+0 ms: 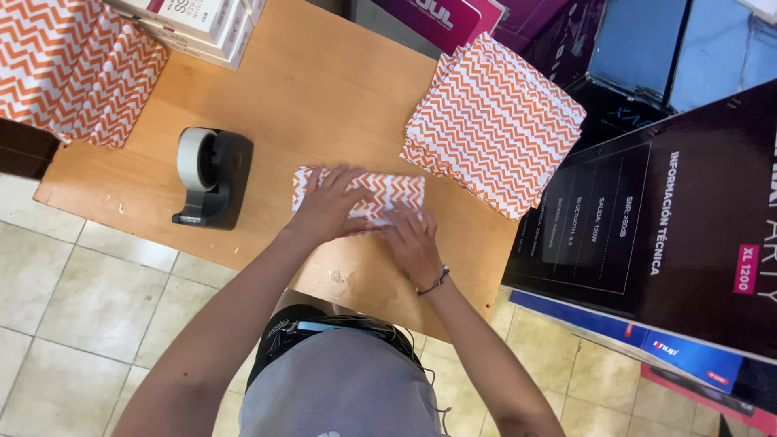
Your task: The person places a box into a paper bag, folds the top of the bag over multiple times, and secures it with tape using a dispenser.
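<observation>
A small flat parcel wrapped in orange-and-white zigzag paper (pixel 394 189) lies on the wooden table (pixel 324 89), near its front edge. My left hand (pixel 328 205) rests flat on the parcel's left half, fingers spread. My right hand (pixel 413 240) presses on the parcel's near right edge, fingertips on the paper fold. A dark bracelet sits on my right wrist. Both hands press the paper rather than grip it.
A black tape dispenser (pixel 212 176) with a roll of tape stands left of the parcel. A stack of zigzag paper sheets (pixel 495 121) lies at the right, more zigzag paper (pixel 73 65) at the far left, white boxes (pixel 202 24) at the back. Large dark cartons (pixel 672 218) stand right of the table.
</observation>
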